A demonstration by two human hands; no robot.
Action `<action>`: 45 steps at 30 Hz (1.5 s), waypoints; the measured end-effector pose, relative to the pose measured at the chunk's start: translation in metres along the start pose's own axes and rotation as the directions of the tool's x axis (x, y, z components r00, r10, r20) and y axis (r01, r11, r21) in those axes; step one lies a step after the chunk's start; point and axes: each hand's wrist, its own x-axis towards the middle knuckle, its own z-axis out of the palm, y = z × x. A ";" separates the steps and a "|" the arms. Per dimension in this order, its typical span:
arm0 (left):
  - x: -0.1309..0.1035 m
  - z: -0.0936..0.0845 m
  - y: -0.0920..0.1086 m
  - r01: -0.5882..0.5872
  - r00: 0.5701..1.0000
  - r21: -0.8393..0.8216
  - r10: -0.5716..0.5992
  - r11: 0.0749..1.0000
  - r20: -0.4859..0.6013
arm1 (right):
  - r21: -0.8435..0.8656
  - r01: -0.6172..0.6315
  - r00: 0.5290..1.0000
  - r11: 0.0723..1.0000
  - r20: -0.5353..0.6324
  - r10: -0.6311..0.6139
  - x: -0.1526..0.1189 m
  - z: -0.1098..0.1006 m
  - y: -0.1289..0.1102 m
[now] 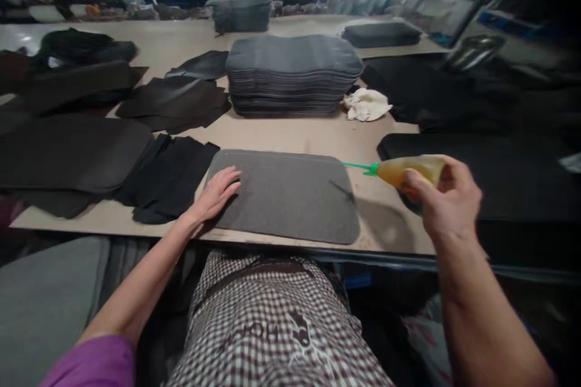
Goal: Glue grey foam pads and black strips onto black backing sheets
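A grey rounded sheet (285,199) lies flat on the table in front of me. My left hand (218,193) rests on its left end, fingers stretched out. In my right hand (451,199) is a squeeze bottle (408,170) of amber liquid, tipped sideways, its green nozzle pointing left. The nozzle's tip is at the sheet's upper right corner; whether it touches cannot be made out. A thin line runs along the sheet's far edge. The bottle's shadow falls on the sheet's right end and on the table beside it.
Behind the sheet stands a tall stack of grey sheets (295,78), with a crumpled white cloth (367,104) at its right. Black pieces (170,178) and a dark rounded panel (72,151) lie at the left. More dark panels (490,175) are piled at the right.
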 end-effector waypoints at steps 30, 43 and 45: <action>-0.033 -0.028 -0.060 0.136 0.982 0.161 -0.154 0.978 0.108 | 0.148 0.291 0.680 0.945 0.663 -0.313 -0.077 0.083 -0.110; -0.025 -0.029 -0.080 0.109 0.977 0.271 -0.153 0.956 0.150 | -0.138 -0.235 0.879 0.962 0.393 0.271 -0.071 -0.104 0.010; -0.018 -0.030 -0.064 0.088 0.982 0.333 -0.139 0.939 0.131 | -0.115 -0.269 0.904 0.956 0.311 0.292 -0.074 -0.120 0.023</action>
